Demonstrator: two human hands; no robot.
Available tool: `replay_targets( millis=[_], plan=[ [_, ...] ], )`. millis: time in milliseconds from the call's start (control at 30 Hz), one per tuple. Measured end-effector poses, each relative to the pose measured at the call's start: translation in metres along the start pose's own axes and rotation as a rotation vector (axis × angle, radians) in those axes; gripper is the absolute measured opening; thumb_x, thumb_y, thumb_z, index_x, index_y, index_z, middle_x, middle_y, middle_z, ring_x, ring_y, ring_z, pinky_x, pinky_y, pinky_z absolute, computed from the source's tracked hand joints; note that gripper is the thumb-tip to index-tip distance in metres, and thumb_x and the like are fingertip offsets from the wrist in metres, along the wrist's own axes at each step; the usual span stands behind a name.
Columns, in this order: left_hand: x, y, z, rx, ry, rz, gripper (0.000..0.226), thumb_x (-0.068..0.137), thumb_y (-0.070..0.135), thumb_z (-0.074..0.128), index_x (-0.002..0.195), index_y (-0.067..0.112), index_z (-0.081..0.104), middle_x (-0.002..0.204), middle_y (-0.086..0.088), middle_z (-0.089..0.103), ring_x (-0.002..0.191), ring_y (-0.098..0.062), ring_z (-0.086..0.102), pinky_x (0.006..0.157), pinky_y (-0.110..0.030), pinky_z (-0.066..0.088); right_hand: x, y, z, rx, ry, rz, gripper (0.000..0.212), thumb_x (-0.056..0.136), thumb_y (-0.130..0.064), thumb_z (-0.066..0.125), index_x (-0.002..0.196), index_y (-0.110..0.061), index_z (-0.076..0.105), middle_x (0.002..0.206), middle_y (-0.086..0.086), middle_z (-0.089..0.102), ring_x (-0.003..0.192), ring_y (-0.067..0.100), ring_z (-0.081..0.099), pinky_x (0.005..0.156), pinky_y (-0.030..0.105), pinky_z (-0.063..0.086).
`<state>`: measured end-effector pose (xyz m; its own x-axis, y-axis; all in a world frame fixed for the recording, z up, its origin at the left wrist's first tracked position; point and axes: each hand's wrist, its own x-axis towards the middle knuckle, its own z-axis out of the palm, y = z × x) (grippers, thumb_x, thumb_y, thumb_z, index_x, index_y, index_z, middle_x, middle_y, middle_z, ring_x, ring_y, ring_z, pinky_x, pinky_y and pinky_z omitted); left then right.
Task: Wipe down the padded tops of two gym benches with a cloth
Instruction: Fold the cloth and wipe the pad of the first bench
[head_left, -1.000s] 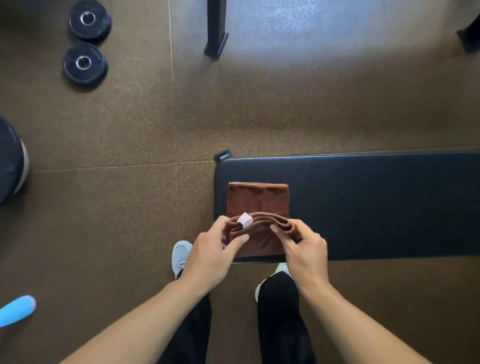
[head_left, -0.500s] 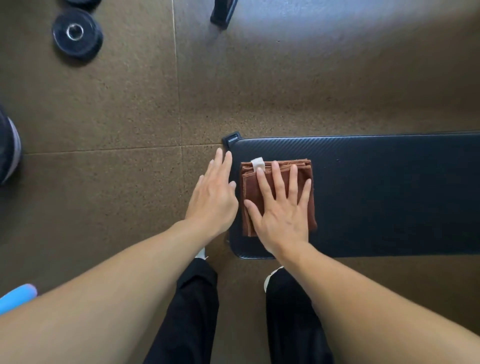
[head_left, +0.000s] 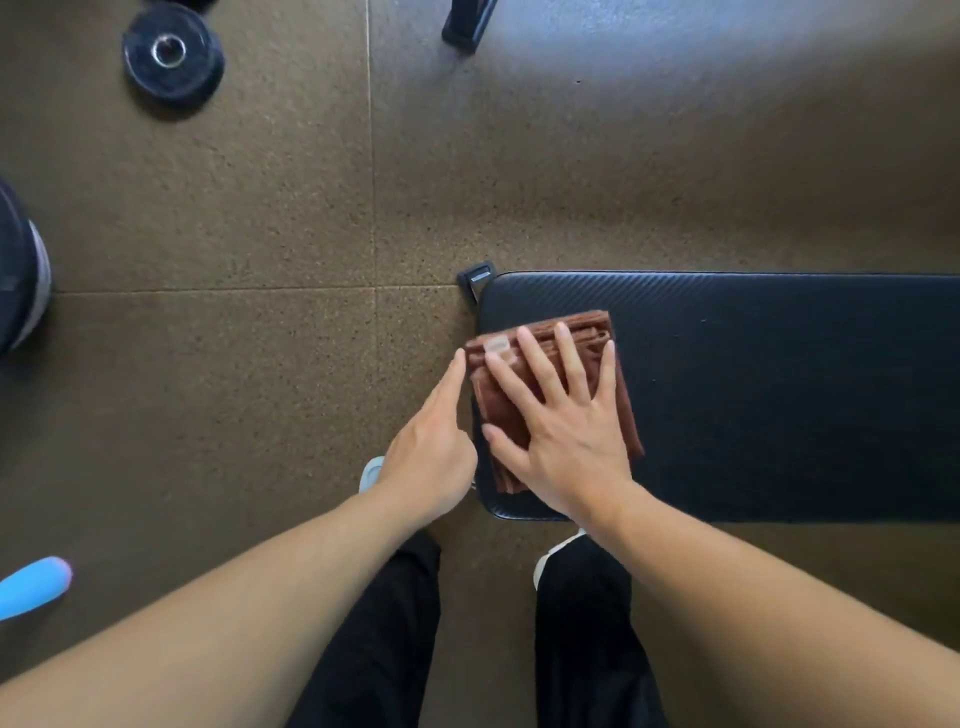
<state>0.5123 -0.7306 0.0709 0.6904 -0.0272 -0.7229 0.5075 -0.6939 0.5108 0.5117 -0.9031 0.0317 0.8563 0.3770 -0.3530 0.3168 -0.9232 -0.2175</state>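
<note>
**Operator:** Head view puts me over the near end of the bench (head_left: 753, 395), a dark padded surface. The brown folded cloth (head_left: 618, 364) lies on its left end, with one corner overhanging the end edge a little. My right hand (head_left: 566, 431) lies flat on top of the cloth, fingers (head_left: 574, 358) straight and spread, pressing rather than gripping.

**Second:** And the left?

**Operator:** My left hand (head_left: 431, 457) sits just beside the cloth at the end of the bench. Its forefinger is stretched out to the cloth's left edge, near the small pale tag (head_left: 496, 345); I'd call it loose, holding nothing, though I cannot tell how the other fingers lie.

**Second:** What worries you from here?

**Operator:** Mostly the folds. The cloth is stacked in several layers and only a flat palm pins it, so a hard push could slide the top layers off the lower ones and bunch it up. Being so close to the end edge, a stroke drifting left could drag it off onto the floor (head_left: 260, 389). I also judge that almost all of this pad remains to be wiped, and no second bench shows in this view.

**Second:** So the cloth is under the palm?

**Operator:** Yes, under palm and fingers, with its far edge and right side showing past the fingertips.
</note>
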Motion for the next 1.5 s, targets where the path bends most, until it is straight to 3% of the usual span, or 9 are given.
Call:
replay_targets(
  millis=[133,333,533,633,833,1000,1167,1333,1500],
  plan=[
    [-0.009,-0.014,0.001,-0.063,-0.011,-0.061,0.09,0.091,-0.004,0.038,0.158,0.048,0.009,0.168,0.012,0.016,0.153,-0.01,0.02,0.118,-0.028,0.019,-0.066,-0.016,0.035,-0.065,-0.061,-0.125,0.077,0.098,-0.069,0.037,0.165,-0.036,0.016,0.174,0.002,0.009,0.16,0.033,-0.002,0.123,0.07,0.002],
    [-0.013,-0.024,0.007,-0.233,0.042,-0.137,0.082,0.095,-0.001,0.036,0.159,0.045,0.012,0.166,0.01,0.026,0.147,-0.013,0.035,0.12,-0.037,0.029,-0.04,-0.011,0.026,-0.071,-0.041,-0.16,0.059,0.11,-0.054,0.022,0.165,-0.035,0.014,0.174,-0.001,0.01,0.16,0.03,-0.006,0.126,0.062,0.001],
    [-0.013,-0.035,0.01,-0.277,0.064,-0.138,0.083,0.095,0.0,0.036,0.158,0.049,0.012,0.165,0.014,0.024,0.149,-0.011,0.031,0.117,-0.041,0.036,0.076,-0.009,-0.02,-0.015,0.06,0.093,0.058,0.108,-0.057,0.019,0.163,-0.041,0.015,0.174,-0.004,0.008,0.16,0.031,-0.008,0.125,0.061,-0.008],
    [-0.015,-0.046,0.009,-0.282,0.088,-0.138,0.082,0.096,-0.002,0.036,0.157,0.049,0.013,0.165,0.016,0.024,0.147,-0.009,0.033,0.109,-0.032,0.041,0.102,-0.014,-0.029,-0.008,0.048,0.158,0.058,0.104,-0.06,0.026,0.159,-0.044,0.026,0.174,-0.004,0.01,0.16,0.031,-0.007,0.124,0.064,-0.009],
    [-0.027,-0.061,0.008,-0.278,0.112,-0.164,0.081,0.093,-0.004,0.035,0.159,0.041,0.02,0.16,0.012,0.035,0.137,-0.008,0.046,0.106,-0.026,0.038,0.005,-0.046,0.007,-0.028,0.09,-0.061,0.057,0.097,-0.055,0.048,0.15,-0.036,0.048,0.172,-0.003,0.021,0.16,0.033,0.0,0.121,0.071,0.001],
    [-0.028,-0.057,0.004,-0.255,0.102,-0.141,0.077,0.097,-0.002,0.037,0.159,0.039,0.02,0.162,0.012,0.033,0.139,-0.007,0.043,0.102,-0.023,0.035,-0.067,-0.051,0.051,-0.164,-0.048,-0.233,0.068,0.09,-0.043,0.066,0.153,-0.029,0.046,0.173,0.001,0.019,0.16,0.035,0.002,0.122,0.071,0.006],
    [-0.022,-0.051,0.003,-0.281,0.168,-0.125,0.068,0.1,0.002,0.038,0.157,0.037,0.026,0.159,0.012,0.037,0.135,-0.006,0.046,0.104,-0.023,0.034,-0.05,-0.045,0.044,-0.169,-0.066,-0.313,0.054,0.103,-0.045,0.04,0.154,-0.028,0.043,0.172,0.002,0.02,0.16,0.034,0.001,0.123,0.068,0.001],
    [-0.011,-0.036,0.002,-0.333,0.357,-0.119,0.063,0.099,0.002,0.039,0.153,0.034,0.035,0.154,0.012,0.044,0.133,-0.005,0.048,0.109,-0.026,0.035,-0.001,-0.051,0.023,-0.045,0.075,-0.089,0.05,0.109,-0.043,0.033,0.156,-0.029,0.041,0.172,0.0,0.022,0.16,0.033,0.001,0.126,0.063,-0.001],
    [-0.008,-0.02,0.002,-0.185,0.33,-0.008,0.074,0.091,-0.001,0.042,0.154,0.037,0.03,0.16,0.014,0.033,0.145,-0.005,0.032,0.12,-0.034,0.03,0.089,-0.017,-0.016,0.05,0.127,0.092,0.049,0.109,-0.049,0.025,0.155,-0.039,0.039,0.172,-0.004,0.022,0.161,0.029,0.003,0.126,0.059,-0.005]
  ],
)
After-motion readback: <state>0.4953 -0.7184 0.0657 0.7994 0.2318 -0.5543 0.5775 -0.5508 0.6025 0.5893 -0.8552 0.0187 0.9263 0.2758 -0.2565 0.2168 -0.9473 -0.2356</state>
